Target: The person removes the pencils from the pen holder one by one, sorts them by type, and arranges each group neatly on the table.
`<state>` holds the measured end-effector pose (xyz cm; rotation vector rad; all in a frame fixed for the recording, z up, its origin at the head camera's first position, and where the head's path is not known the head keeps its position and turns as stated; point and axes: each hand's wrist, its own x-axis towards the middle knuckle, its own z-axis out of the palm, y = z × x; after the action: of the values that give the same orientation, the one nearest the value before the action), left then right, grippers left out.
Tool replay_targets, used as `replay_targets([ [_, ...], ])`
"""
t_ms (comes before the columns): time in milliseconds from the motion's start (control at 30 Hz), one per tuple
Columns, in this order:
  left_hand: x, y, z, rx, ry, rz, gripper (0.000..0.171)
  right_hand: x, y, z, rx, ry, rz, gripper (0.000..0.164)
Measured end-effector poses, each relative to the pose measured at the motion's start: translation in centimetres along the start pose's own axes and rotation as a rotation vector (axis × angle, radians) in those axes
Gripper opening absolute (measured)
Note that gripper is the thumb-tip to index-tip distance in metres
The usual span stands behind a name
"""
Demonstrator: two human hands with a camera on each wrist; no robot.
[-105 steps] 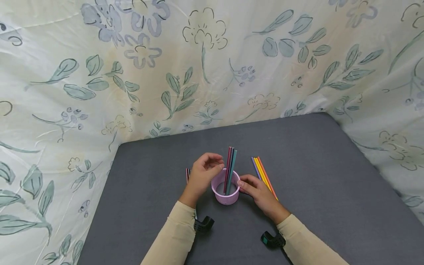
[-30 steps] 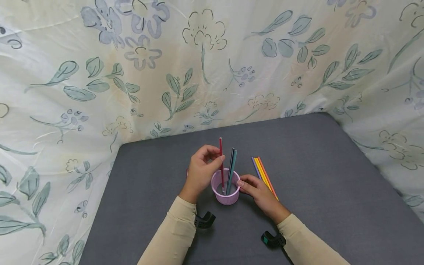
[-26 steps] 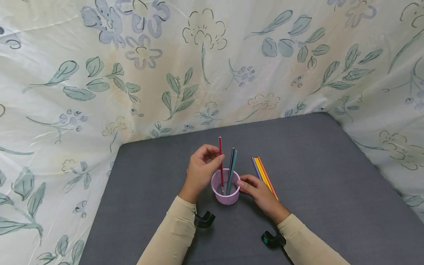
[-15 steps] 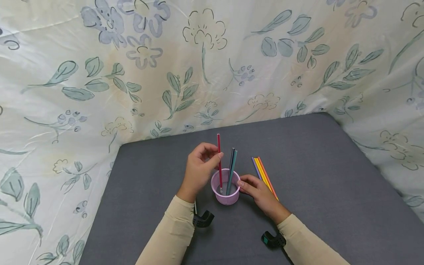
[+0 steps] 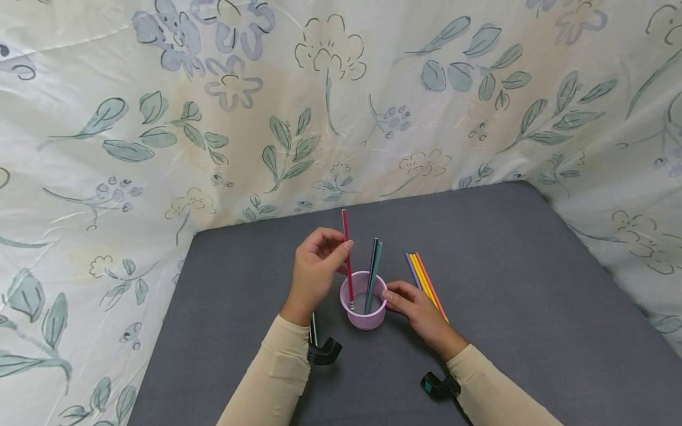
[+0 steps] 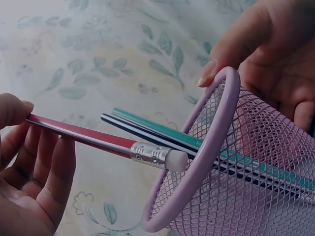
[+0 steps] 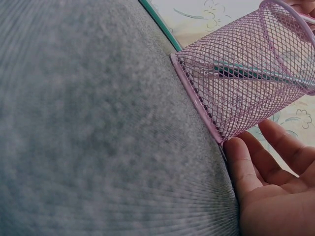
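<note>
A pink mesh pencil cup (image 5: 365, 322) stands upright on the grey table. My left hand (image 5: 313, 269) pinches a red pencil (image 5: 350, 281) near its upper part, eraser end down; in the left wrist view that eraser (image 6: 176, 160) is at the cup's mouth, beside the rim. Leaning inside the cup are a teal pencil (image 5: 377, 260) and a dark striped pencil (image 5: 372, 269). My right hand (image 5: 418, 310) holds the cup's right side, thumb at the rim (image 6: 231, 81) and fingers along the outer wall. Its fingers (image 7: 239, 157) show by the cup's base in the right wrist view.
Purple, yellow and orange pencils (image 5: 424, 281) lie side by side, partly behind the right hand. Another pencil (image 5: 314, 331) lies partly under the left wrist. A green pencil (image 7: 160, 22) lies beyond the cup in the right wrist view. Floral cloth (image 5: 330, 118) hangs behind the table.
My left hand, with no pencil in it 3.5 seconds ago, has taken the red pencil and lifted it up and leftward from the other two. My right hand and the cup stay put.
</note>
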<state>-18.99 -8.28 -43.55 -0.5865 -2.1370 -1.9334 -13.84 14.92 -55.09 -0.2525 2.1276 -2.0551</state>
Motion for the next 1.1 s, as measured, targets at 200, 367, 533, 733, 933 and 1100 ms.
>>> replay_targets([
  [200, 0.0, 0.1, -0.2, -0.024, 0.006, -0.005, 0.014, -0.1, -0.1, 0.0, -0.006, -0.009, -0.012, 0.039],
  [367, 0.1, -0.1, -0.6, -0.061, 0.014, 0.008, 0.014, 0.0, -0.4, 0.1, 0.008, 0.002, 0.014, 0.040],
  [533, 0.0, -0.3, -1.2, -0.050, 0.036, -0.005, 0.013, 0.1, -0.5, 0.2, 0.007, 0.011, 0.010, 0.039],
  [733, -0.2, -0.4, -1.9, -0.057, 0.050, -0.031, 0.010, 0.1, -0.4, 0.3, 0.009, 0.014, 0.009, 0.039],
  [933, -0.3, -0.5, -2.4, -0.090, 0.065, -0.048, 0.010, 0.0, -0.4, 0.2, 0.003, 0.007, 0.004, 0.039],
  [1100, -0.5, -0.5, -2.7, -0.112, 0.075, -0.067, 0.010, -0.1, -0.3, 0.2, -0.004, 0.005, 0.000, 0.039],
])
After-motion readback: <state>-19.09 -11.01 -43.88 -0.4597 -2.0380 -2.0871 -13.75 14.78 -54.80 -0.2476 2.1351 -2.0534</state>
